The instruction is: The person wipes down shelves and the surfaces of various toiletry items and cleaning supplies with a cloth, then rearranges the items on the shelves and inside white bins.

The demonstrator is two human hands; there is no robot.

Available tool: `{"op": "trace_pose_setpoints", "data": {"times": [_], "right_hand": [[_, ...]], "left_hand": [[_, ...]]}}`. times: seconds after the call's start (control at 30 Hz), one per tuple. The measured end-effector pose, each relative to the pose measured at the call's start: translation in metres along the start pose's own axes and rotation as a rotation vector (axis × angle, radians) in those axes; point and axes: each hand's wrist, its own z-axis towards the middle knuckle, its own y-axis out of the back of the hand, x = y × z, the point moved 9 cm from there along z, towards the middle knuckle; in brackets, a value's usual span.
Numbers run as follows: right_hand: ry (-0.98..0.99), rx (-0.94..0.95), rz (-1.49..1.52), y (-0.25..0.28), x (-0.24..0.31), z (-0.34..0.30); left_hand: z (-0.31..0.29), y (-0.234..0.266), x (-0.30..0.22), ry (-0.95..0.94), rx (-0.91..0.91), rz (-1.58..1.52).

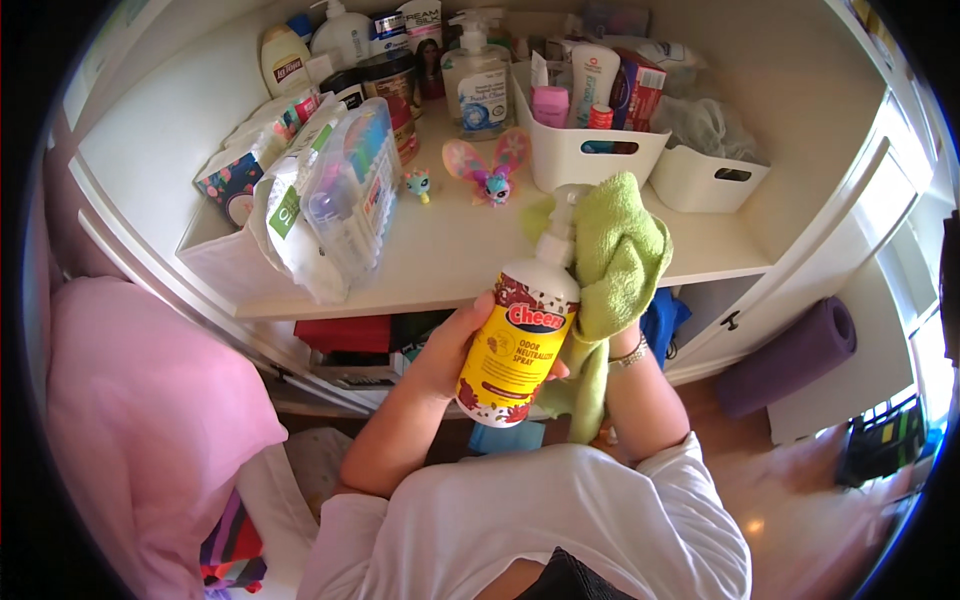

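Observation:
My left hand (458,345) is wrapped round a yellow, white and dark red spray bottle (518,350), held upright with a slight tilt in front of the shelf. A white sprayer head (558,238) tops the bottle. My right hand (630,338) is mostly covered by a lime green cloth (622,260); its fingers are hidden. The cloth lies bunched over that hand beside the sprayer head, and a tail of it hangs down. Beyond the bottle on the white shelf (420,265) stand a winged toy figure (495,185) and a small teal toy (418,186).
At the shelf's left are a clear plastic case (350,190) and a wipes pack (285,215). Behind stands a clear pump bottle (477,90). White bins (555,150) of toiletries fill the right. Below are a pink cloth-covered thing (150,380) and a rolled purple mat (790,360).

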Motion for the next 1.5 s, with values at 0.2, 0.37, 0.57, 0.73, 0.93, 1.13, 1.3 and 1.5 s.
{"op": "trace_pose_setpoints", "data": {"times": [0.2,0.37,0.57,0.73,0.93,1.13,1.3,1.5], "right_hand": [[0.001,-0.023,-0.148,0.006,-0.016,-0.013],[0.579,0.168,-1.066,-0.045,0.054,-0.022],[0.391,-0.046,-0.682,0.036,0.04,0.002],[0.375,-0.177,-0.869,0.031,0.032,0.008],[0.435,-0.166,-0.913,0.015,0.043,0.004],[0.399,-0.162,-0.857,0.014,0.039,0.003],[0.364,-0.155,-0.829,0.012,0.039,0.005],[0.459,-0.159,-0.909,0.01,0.046,0.002]], "left_hand": [[-0.001,0.005,-0.018,-0.104,-0.087,0.378],[-0.026,0.002,-0.059,-0.373,-0.292,0.553],[-0.025,-0.073,-0.166,-0.847,-0.395,1.048],[0.026,-0.077,-0.254,-0.71,-0.71,1.476],[0.074,-0.051,-0.297,-0.423,-0.655,1.629],[0.112,0.001,-0.301,-0.283,-0.72,1.57],[0.121,0.03,-0.289,-0.186,-0.83,1.422],[0.134,0.038,-0.264,-0.162,-0.778,1.451]]}}
